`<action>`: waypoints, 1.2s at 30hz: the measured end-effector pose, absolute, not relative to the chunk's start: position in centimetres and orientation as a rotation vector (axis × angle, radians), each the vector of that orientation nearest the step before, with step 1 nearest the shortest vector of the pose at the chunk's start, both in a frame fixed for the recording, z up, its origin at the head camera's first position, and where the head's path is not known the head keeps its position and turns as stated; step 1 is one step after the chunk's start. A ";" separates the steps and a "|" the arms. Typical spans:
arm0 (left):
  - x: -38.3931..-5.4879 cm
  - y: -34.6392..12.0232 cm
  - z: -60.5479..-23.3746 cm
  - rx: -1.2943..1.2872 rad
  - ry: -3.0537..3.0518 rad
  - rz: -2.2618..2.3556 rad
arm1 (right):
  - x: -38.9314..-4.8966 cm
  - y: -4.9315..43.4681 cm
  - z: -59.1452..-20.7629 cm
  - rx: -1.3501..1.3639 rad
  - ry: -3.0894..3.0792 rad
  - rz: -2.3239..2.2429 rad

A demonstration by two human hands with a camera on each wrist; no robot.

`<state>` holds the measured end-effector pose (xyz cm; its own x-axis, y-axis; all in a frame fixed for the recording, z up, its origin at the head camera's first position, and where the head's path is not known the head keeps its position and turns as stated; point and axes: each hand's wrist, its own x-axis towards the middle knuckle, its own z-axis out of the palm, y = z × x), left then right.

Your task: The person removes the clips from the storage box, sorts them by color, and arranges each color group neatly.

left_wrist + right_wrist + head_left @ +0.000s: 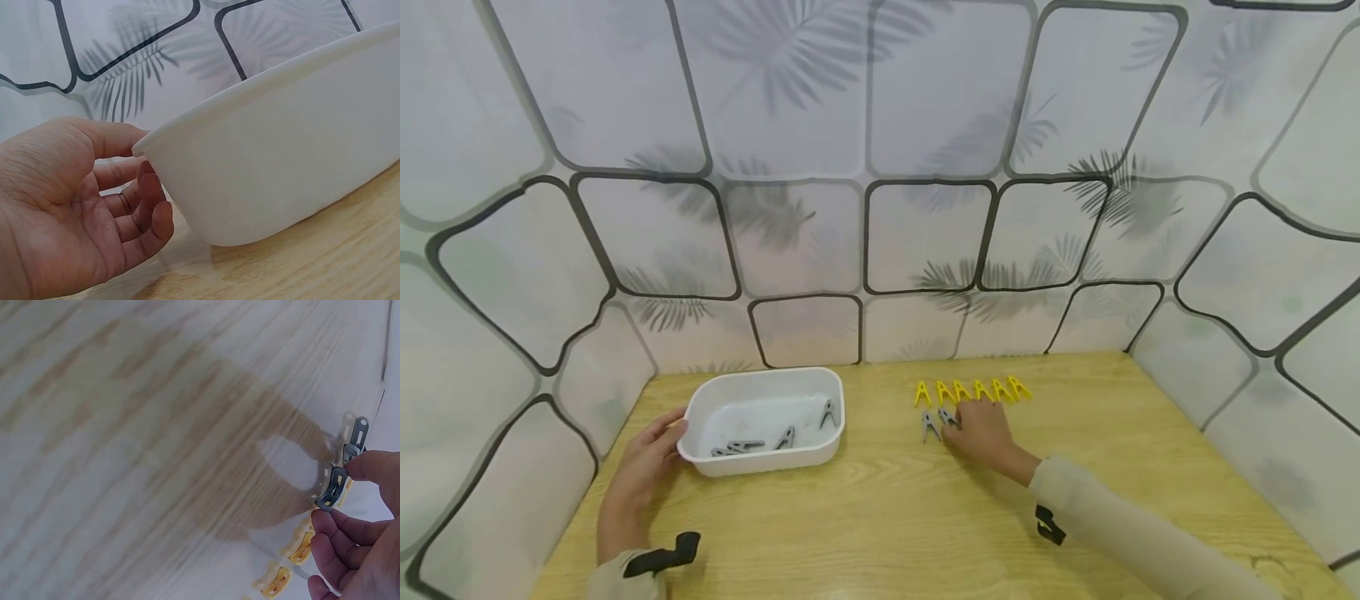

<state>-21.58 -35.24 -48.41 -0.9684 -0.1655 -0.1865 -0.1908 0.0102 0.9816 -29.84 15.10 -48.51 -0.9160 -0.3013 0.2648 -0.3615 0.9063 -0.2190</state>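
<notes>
From the head, looks forward and down across the wooden table (pixel 880 525) to the patterned backdrop (pixel 797 242) — widest and farthest off of the three. From the left wrist, looks low and close past the left hand (pixel 75 206) at the outer side of the white tub (pixel 269 150); shares tub, hand and backdrop with the head view. From the right wrist, faces the table up close, rolled well off level — shares the right hand (pixel 369 531), grey clips (pixel 359 432) and some yellow clips (pixel 301 549) with the head view.
</notes>
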 end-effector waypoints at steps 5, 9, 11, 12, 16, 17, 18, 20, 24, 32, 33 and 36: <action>-21.9 -35.2 -48.2 -0.380 2.251 2.141 | -29.6 15.4 -48.3 0.504 -2.837 0.366; -21.9 -35.2 -48.2 -0.376 2.241 2.157 | -29.3 15.7 -48.3 0.495 -2.862 0.368; -21.9 -35.3 -48.3 -0.376 2.242 2.155 | -29.0 15.7 -48.3 0.496 -2.868 0.386; -21.8 -35.3 -48.3 -0.378 2.236 2.159 | -28.9 15.7 -48.3 0.496 -2.869 0.392; -21.6 -35.5 -48.6 -0.381 2.242 2.155 | -28.4 15.7 -48.1 0.517 -2.856 0.426; -21.6 -35.5 -48.6 -0.382 2.245 2.158 | -28.3 15.7 -48.1 0.523 -2.851 0.429; -21.5 -35.6 -48.6 -0.384 2.244 2.158 | -28.3 15.7 -48.1 0.528 -2.852 0.434; -21.5 -35.6 -48.7 -0.387 2.244 2.161 | -28.2 15.8 -47.9 0.542 -2.845 0.439; -21.5 -35.4 -48.6 -0.376 2.241 2.160 | -28.4 16.1 -47.6 0.553 -2.769 0.410; -21.7 -35.2 -48.3 -0.399 2.266 2.116 | -29.4 15.7 -46.8 0.702 -2.575 0.599; -21.7 -35.2 -48.3 -0.398 2.265 2.119 | -29.5 15.4 -46.6 0.717 -2.570 0.623; -21.7 -35.2 -48.3 -0.394 2.266 2.118 | -29.8 14.1 -46.2 0.775 -2.558 0.707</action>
